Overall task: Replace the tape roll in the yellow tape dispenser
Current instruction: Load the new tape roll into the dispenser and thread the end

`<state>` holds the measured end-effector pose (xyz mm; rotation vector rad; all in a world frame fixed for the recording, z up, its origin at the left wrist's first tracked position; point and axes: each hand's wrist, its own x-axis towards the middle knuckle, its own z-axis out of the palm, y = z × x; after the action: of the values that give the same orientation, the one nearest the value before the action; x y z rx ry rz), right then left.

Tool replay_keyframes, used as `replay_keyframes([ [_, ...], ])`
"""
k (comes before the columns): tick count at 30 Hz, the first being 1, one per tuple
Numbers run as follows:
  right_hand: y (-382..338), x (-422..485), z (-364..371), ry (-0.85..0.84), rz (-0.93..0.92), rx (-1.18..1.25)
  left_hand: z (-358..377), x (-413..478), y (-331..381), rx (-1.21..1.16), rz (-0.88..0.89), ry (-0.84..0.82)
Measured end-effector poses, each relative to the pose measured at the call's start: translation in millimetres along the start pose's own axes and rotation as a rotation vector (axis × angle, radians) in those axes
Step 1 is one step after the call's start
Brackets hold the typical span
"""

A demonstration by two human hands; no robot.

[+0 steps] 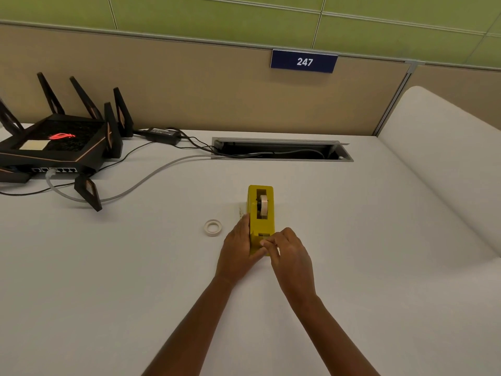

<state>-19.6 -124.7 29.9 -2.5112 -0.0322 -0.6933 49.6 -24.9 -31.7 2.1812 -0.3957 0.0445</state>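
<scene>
Centre of frame: yellow tape dispenser (261, 218) on the tabletop (352, 240), a roll (263, 204) seated inside. Left hand (238, 251) clasps its side; right hand (291, 252) fingers (268, 244) pinch at the cutter end. Second roll (213, 227) lies just left. Risk: tape end slipping or sticking back if the pinch loosens.

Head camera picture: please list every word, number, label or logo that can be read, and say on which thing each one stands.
"247": white digits on the blue sign fixed to the beige partition.
Red glowing logo, no letters: on top of the black router.
Small label on the yellow tape dispenser, near the hands: too small to read.
Label on the black power adapter: too blurred to read.
</scene>
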Motion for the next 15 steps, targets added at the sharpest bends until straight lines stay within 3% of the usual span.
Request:
replay_keyframes([
  [15,-1,-17,5,0.053,0.002,-0.017,0,-2,1,0.012,0.006,-0.004],
])
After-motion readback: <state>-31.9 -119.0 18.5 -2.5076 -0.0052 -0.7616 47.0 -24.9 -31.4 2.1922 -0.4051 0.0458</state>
